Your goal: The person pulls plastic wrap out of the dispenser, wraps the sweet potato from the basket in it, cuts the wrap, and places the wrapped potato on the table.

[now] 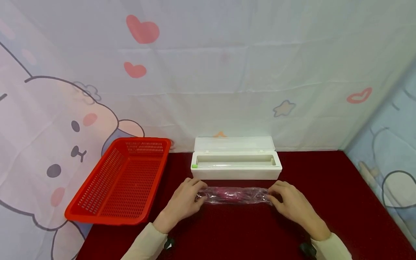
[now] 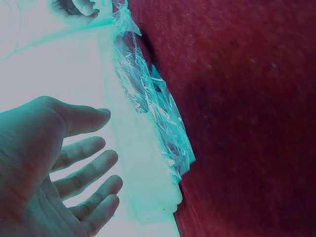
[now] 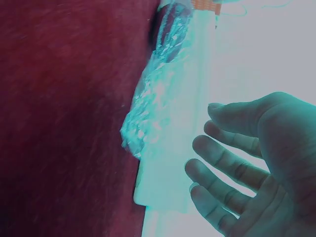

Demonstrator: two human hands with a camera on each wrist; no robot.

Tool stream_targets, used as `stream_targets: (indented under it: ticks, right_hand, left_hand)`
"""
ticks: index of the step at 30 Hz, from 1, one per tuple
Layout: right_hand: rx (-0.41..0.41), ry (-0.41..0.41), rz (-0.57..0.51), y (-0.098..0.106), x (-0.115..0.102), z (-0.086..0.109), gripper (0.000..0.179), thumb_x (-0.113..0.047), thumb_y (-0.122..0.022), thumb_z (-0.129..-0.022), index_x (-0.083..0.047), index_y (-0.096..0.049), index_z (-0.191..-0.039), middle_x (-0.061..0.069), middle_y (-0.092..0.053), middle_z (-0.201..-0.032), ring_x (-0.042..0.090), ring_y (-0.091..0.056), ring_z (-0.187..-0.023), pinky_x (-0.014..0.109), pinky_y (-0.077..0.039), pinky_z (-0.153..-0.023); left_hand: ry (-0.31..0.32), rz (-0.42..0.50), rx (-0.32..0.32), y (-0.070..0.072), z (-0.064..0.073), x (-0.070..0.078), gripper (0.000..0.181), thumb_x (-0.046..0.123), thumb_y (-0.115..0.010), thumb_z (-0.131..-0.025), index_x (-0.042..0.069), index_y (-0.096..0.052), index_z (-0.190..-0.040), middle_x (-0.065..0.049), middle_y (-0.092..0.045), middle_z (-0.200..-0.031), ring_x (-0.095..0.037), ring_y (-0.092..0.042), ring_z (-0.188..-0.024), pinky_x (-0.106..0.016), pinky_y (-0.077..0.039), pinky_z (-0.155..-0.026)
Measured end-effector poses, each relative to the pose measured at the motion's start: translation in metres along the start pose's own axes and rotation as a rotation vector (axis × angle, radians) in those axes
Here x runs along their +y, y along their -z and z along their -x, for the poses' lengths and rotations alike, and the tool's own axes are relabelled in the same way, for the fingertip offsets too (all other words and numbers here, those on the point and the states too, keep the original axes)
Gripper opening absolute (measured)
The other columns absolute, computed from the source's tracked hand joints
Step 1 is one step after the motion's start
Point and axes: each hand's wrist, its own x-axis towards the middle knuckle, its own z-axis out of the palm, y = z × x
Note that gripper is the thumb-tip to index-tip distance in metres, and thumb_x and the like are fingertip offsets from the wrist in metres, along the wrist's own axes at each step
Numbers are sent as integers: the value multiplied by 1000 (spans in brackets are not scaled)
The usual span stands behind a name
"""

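Observation:
A reddish-pink item wrapped in clear plastic film (image 1: 230,195) lies lengthwise in front of the white box. Its long loose film ends spread out to both sides. My left hand (image 1: 185,198) is at the left end of the film, and my right hand (image 1: 290,202) is at the right end. In the left wrist view the left hand (image 2: 69,163) has its thumb and fingers apart, with nothing seen between them. The right hand (image 3: 247,163) looks the same in the right wrist view. What exactly the film encloses cannot be made out.
Behind the wrapped item stands a white cling film dispenser (image 1: 235,173), its lid (image 1: 234,144) raised and a green slider (image 1: 194,166) at its left. To the left is a red plastic basket (image 1: 130,191). A dark red cloth (image 1: 234,234) covers the table; a printed curtain (image 1: 208,72) hangs behind.

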Motion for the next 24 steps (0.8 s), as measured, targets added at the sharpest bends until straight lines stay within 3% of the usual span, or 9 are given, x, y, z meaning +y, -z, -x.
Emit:
stream_targets:
  ticks: [5,13,24]
  right_hand:
    - [30,11,-14,-3,-7,-6,13,-15,-86,-91,-14,-81,-102,-2,-75,-103,22,-72,-96,43,-61,-79]
    - [77,88,-45,-10,-14,-15,22,-14,-91,-85,-12,-80,-104,0,-75,-109,21,-72,-99,42,-62,-81]
    - [44,104,-127,-22,-21,-27,27,-15,-91,-85,-11,-81,-110,2,-77,-117,24,-74,-108,46,-62,-90]
  left_hand:
    - [-4,35,10,-5,-5,4,36,22,-86,-90,10,-73,-121,-4,-74,-118,-23,-65,-104,-39,-57,-91]
    - [1,74,15,-16,-9,8,38,23,-86,-91,11,-72,-125,-3,-74,-122,-25,-66,-114,-44,-56,-99]
    - [47,161,-5,-27,-16,15,44,23,-88,-89,12,-71,-128,-5,-73,-125,-25,-67,-117,-44,-56,-101]
